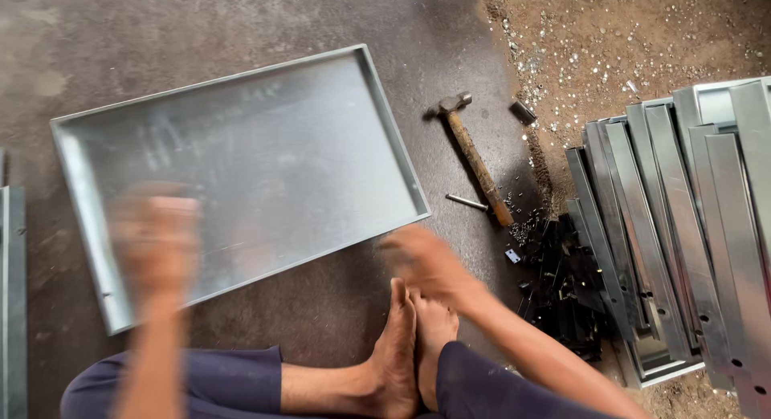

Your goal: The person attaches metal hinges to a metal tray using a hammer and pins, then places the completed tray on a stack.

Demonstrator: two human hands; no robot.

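Head view, looking down at a dark floor point(337, 307) and 2 crossed bare feet point(411, 347). Left hand point(154, 238) blurred, over the near left corner of a shallow galvanised metal tray point(265, 158); cannot tell whether spread or closed, nor whether touching the rim. Right hand point(426, 262) also blurred, just past the tray's near right corner and above the feet; seems loosely curled, but grip impossible to make out, nothing clearly held. Tray lying flat on the floor, open side up, tilted slightly in the frame, filling the centre left.

To the right of the tray: 1 hammer point(474, 158) with a wooden handle, head pointing away, lying flat and apart from both hands. Beside its handle, 1 short metal pin point(467, 201). Further right, a heap of small black metal parts point(566, 282), and against it a stack of long grey metal channels point(683, 226) with holes near their ends. Beyond the hammer, reddish dirt point(618, 42) strewn with bright metal scraps. At the far left edge, a strip of another metal piece point(11, 290).
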